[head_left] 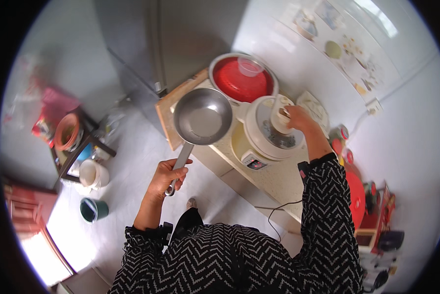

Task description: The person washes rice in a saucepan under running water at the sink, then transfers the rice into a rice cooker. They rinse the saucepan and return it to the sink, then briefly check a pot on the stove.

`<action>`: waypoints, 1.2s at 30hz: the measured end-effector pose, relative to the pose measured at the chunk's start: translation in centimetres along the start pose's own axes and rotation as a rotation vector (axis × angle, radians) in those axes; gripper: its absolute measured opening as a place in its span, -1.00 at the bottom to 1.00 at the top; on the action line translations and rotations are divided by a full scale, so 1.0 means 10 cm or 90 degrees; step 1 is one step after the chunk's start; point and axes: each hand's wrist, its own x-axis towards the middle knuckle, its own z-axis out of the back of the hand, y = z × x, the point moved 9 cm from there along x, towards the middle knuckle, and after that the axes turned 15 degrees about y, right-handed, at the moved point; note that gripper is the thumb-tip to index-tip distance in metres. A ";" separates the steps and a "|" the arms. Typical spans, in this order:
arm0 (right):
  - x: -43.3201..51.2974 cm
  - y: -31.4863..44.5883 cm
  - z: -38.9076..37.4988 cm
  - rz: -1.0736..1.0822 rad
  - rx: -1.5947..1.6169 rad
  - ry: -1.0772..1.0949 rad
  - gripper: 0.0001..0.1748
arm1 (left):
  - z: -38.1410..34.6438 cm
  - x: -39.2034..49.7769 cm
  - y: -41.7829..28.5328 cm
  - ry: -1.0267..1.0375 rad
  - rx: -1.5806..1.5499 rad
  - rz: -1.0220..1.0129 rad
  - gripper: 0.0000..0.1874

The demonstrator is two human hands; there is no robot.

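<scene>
My left hand (168,178) grips the flat metal handle of a grey frying pan (203,115). The pan is held level, its open side up, and nothing is seen in it. My right hand (298,118) is closed around the raised handle (280,119) on the lid (252,128) of a cream electric cooker (240,147). The lid sits on the cooker, and its dark middle shows around the handle. A control panel (256,162) with red lights is on the cooker's front.
The cooker stands on a speckled countertop (256,176). Behind it are a metal basin (213,71) with a red basin (238,86) and a clear bowl (250,67). A wooden board (164,117) leans at the counter's end. Buckets (94,210) stand on the floor at left.
</scene>
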 end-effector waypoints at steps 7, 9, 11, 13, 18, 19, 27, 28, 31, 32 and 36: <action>0.09 -0.08 -0.03 -0.067 -0.051 -0.063 -0.41 | -0.36 -1.35 0.32 -0.140 0.061 -0.029 -0.61; 0.04 0.02 -0.03 -0.123 -0.118 -0.044 -0.44 | -0.45 -1.76 0.43 -0.184 0.075 -0.016 -0.64; -0.18 0.32 0.07 -0.098 -0.087 -0.136 -0.55 | -0.55 -2.14 0.51 -0.224 0.085 -0.006 -0.66; -0.42 0.82 0.19 -0.006 -0.045 -0.267 -0.66 | -0.63 -2.44 0.55 -0.263 0.090 -0.006 -0.69; -1.06 2.25 -0.18 0.309 0.286 -0.191 -0.64 | -0.74 -3.19 0.66 -0.325 0.089 -0.028 -0.73; -1.17 2.58 -0.32 0.356 0.368 -0.145 -0.66 | -0.71 -3.37 0.67 -0.342 0.089 -0.024 -0.73; -2.01 5.34 -0.61 0.582 0.432 -0.036 -0.63 | -0.56 -4.87 0.87 -0.460 0.086 -0.039 -0.76; -2.18 5.72 -0.60 0.629 0.386 -0.074 -0.61 | -0.52 -5.05 0.90 -0.476 0.093 -0.039 -0.77; -2.67 6.66 -0.62 0.697 0.244 -0.203 -0.57 | -0.43 -5.51 0.95 -0.519 0.101 -0.020 -0.83; -2.74 6.97 -0.70 0.686 0.193 -0.206 -0.58 | -0.39 -5.64 0.99 -0.532 0.099 -0.019 -0.83; -2.99 7.92 -1.00 0.659 0.058 -0.213 -0.65 | -0.26 -6.24 1.06 -0.571 0.099 -0.015 -0.83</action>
